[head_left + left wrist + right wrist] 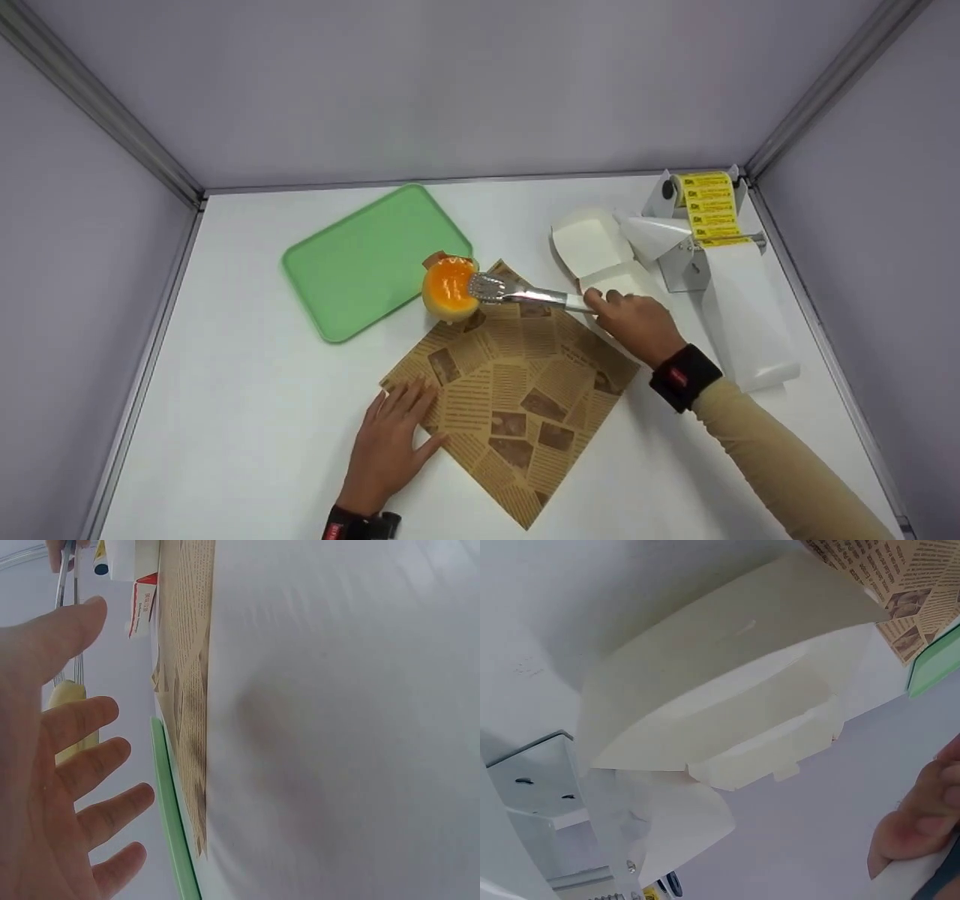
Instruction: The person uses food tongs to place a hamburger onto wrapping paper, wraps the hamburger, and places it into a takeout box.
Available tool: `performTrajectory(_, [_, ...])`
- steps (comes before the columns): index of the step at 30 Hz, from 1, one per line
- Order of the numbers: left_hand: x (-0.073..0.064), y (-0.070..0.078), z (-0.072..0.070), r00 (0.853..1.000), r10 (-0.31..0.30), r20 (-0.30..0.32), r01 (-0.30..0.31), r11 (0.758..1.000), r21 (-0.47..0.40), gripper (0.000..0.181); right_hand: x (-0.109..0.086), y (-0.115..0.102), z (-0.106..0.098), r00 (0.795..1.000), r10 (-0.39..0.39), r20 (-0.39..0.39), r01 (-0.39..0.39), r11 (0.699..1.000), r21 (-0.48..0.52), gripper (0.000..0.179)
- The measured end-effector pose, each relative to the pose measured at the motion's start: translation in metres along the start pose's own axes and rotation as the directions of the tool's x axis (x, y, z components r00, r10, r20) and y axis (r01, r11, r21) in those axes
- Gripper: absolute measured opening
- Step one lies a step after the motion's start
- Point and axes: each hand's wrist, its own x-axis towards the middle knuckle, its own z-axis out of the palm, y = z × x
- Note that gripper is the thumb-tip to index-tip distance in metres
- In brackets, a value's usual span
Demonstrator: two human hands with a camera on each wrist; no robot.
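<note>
My right hand [637, 322] grips metal tongs [536, 294] by their pale handle. The tongs' scalloped ends hold a burger [451, 289] with a glossy orange top and a brown piece sticking out at the back. In the left wrist view, the burger's pale side [69, 692] shows raised off the table. Beneath and nearer to me lies a square sheet of brown newspaper-print paper [517, 397], one corner pointing at me. My left hand [386, 450] is spread flat at the paper's left corner, fingertips over its edge and holding nothing.
Behind the burger lies a green tray [360, 262]. An unfolded white paper box [592, 244] stands beyond my right hand. At the back right is a label dispenser [686, 266] with a yellow label roll [709, 206] and a hanging white strip [750, 322]. Grey walls enclose the table.
</note>
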Motion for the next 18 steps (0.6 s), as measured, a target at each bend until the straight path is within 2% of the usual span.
performTrajectory(7, [-0.001,0.001,0.0,1.0,-0.007,-0.001,0.007,1.0,0.0,0.075,-0.026,0.003,-0.01,0.999,-0.032,-0.006,0.032,0.997,-0.065,0.035])
performTrajectory(11, [-0.001,0.001,0.0,1.0,0.006,-0.013,-0.006,1.0,-0.007,0.073,-0.042,0.004,-0.016,0.999,-0.023,-0.029,0.022,0.999,-0.043,0.04])
performTrajectory(18, [0.0,0.002,0.0,1.0,0.013,-0.015,-0.013,1.0,-0.006,0.072,-0.063,0.003,-0.023,0.999,-0.023,-0.023,0.022,0.999,-0.049,0.048])
